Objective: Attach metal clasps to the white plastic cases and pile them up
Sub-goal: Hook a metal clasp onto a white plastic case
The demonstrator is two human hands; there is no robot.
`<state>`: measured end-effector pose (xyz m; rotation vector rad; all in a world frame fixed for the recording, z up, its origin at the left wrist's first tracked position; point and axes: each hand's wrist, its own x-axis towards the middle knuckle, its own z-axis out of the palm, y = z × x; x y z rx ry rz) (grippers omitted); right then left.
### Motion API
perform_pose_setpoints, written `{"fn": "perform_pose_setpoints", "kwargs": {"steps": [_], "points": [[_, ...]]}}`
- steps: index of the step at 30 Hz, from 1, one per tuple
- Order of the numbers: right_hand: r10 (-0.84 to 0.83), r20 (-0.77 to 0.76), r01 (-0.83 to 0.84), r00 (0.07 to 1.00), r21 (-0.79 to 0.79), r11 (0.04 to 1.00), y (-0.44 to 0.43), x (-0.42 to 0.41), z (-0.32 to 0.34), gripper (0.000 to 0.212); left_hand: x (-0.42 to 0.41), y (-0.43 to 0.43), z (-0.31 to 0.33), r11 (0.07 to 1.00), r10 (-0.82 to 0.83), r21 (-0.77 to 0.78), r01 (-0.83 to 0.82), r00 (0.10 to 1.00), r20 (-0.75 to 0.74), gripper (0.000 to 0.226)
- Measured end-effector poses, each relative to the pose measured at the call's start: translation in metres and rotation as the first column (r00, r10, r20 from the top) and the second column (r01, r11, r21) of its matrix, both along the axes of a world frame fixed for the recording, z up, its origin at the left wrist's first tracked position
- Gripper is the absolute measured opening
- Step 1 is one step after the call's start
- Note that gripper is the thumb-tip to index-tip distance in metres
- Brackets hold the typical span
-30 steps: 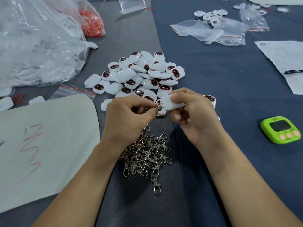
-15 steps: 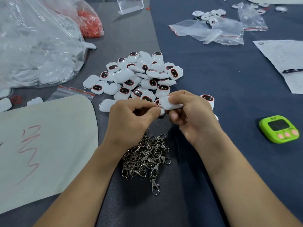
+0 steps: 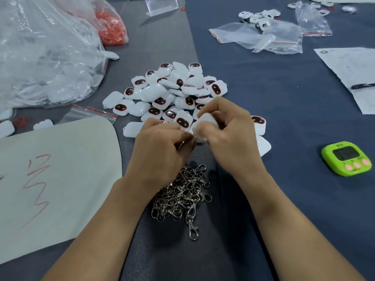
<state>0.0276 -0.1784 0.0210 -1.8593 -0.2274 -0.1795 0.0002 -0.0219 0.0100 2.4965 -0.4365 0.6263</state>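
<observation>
A heap of white plastic cases [image 3: 168, 94] with dark red-rimmed ovals lies on the mat beyond my hands. My right hand [image 3: 229, 132] grips one white case [image 3: 205, 123], blurred by motion. My left hand [image 3: 160, 147] pinches a metal clasp [image 3: 183, 143] whose end meets that case; the clasp is mostly hidden by my fingers. A tangled pile of metal clasps [image 3: 182, 193] lies just below my hands.
A big clear bag of white cases [image 3: 44, 57] and a bag of red parts [image 3: 111, 27] sit at the left. A pale sheet [image 3: 50, 179] lies at the front left. A green timer [image 3: 348, 158], paper [image 3: 353, 72] and small zip bags [image 3: 263, 37] lie to the right.
My right hand has turned the held case upward and closer to the heap. My left hand stays pinched on the clasp against it.
</observation>
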Motion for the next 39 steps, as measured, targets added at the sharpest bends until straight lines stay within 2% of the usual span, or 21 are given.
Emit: {"fn": "perform_pose_setpoints", "kwargs": {"steps": [2,3,5,7,10,12,15,16,17,19,20,22,24,26,27,29,31,35,37,39], "points": [[-0.009,-0.252,0.085,0.968,0.291,0.953,-0.001,0.004,0.005,0.017,0.001,-0.002,0.001,0.966,0.053,-0.245,-0.078,0.993,-0.107,0.002],[0.034,-0.378,0.129,0.925,0.396,0.909,-0.002,0.005,0.007,0.017,0.002,-0.003,0.001,0.922,0.055,-0.369,-0.117,0.983,-0.175,0.009],[0.131,-0.522,0.195,0.843,0.523,0.83,-0.004,0.007,0.008,0.015,0.005,-0.005,0.001,0.845,-0.008,-0.517,-0.139,0.962,-0.272,0.02],[0.2,-0.548,0.216,0.813,0.601,0.77,-0.005,0.007,0.007,0.014,0.005,-0.007,0.002,0.795,-0.099,-0.596,-0.118,0.943,-0.319,0.021],[0.21,-0.527,0.187,0.823,0.6,0.778,-0.004,0.006,0.008,0.012,0.005,-0.009,0.003,0.739,-0.115,-0.66,-0.133,0.941,-0.319,0.024],[0.204,-0.515,0.167,0.833,0.584,0.794,-0.004,0.004,0.009,0.013,0.005,-0.009,0.001,0.748,-0.079,-0.648,-0.144,0.95,-0.301,0.024],[0.108,-0.444,0.147,0.89,0.502,0.852,-0.003,0.005,0.007,0.017,0.004,-0.008,0.001,0.885,-0.02,-0.457,-0.09,0.973,-0.23,0.012],[0.036,-0.355,0.121,0.934,0.411,0.904,-0.001,0.004,0.005,0.018,0.003,-0.007,0.002,0.937,-0.003,-0.341,-0.068,0.979,-0.202,0.008],[-0.033,-0.211,0.087,0.977,0.25,0.964,-0.001,0.002,0.002,0.018,0.002,-0.006,0.003,0.978,0.014,-0.201,-0.048,0.985,-0.17,0.01],[-0.014,0.08,0.022,0.997,-0.093,0.995,0.002,-0.005,-0.003,0.013,0.002,-0.004,0.004,0.998,-0.013,0.055,0.02,0.993,-0.114,0.008],[0.031,0.154,-0.002,0.988,-0.183,0.983,0.003,-0.007,-0.005,0.013,0.002,-0.003,0.005,0.989,-0.035,0.138,0.046,0.996,-0.084,0.006],[0.046,0.138,-0.026,0.989,-0.143,0.989,0.004,-0.007,-0.006,0.014,0.002,0.0,0.006,0.975,-0.039,0.217,0.042,0.999,-0.018,0.008],[0.0,-0.038,0.004,0.999,0.119,0.993,0.003,-0.001,0.0,0.015,0.001,0.0,0.004,0.986,0.024,0.165,-0.03,0.999,0.04,0.013],[0.022,-0.26,0.079,0.965,0.371,0.925,0.002,0.003,0.006,0.019,-0.001,-0.004,0.004,0.994,0.091,-0.065,-0.092,0.996,-0.02,0.008],[0.061,-0.348,0.11,0.936,0.452,0.885,0.0,0.004,0.007,0.02,-0.001,-0.007,0.003,0.963,0.086,-0.247,-0.111,0.99,-0.109,0.007],[0.152,-0.454,0.153,0.878,0.567,0.81,-0.002,0.004,0.009,0.018,0.001,-0.011,0.003,0.821,-0.009,-0.551,-0.148,0.962,-0.272,0.019],[0.211,-0.495,0.18,0.843,0.629,0.756,-0.004,0.006,0.009,0.015,0.004,-0.014,0.004,0.723,-0.104,-0.674,-0.15,0.941,-0.321,0.027],[0.225,-0.513,0.187,0.828,0.632,0.753,-0.003,0.006,0.007,0.014,0.004,-0.014,0.006,0.68,-0.157,-0.721,-0.134,0.934,-0.321,0.021],[0.186,-0.498,0.184,0.847,0.603,0.777,-0.002,0.006,0.006,0.014,0.004,-0.012,0.004,0.748,-0.094,-0.65,-0.131,0.949,-0.299,0.017],[0.076,-0.406,0.146,0.911,0.489,0.86,-0.001,0.005,0.004,0.016,0.003,-0.01,0.003,0.881,-0.021,-0.46,-0.11,0.963,-0.27,0.009]]}}
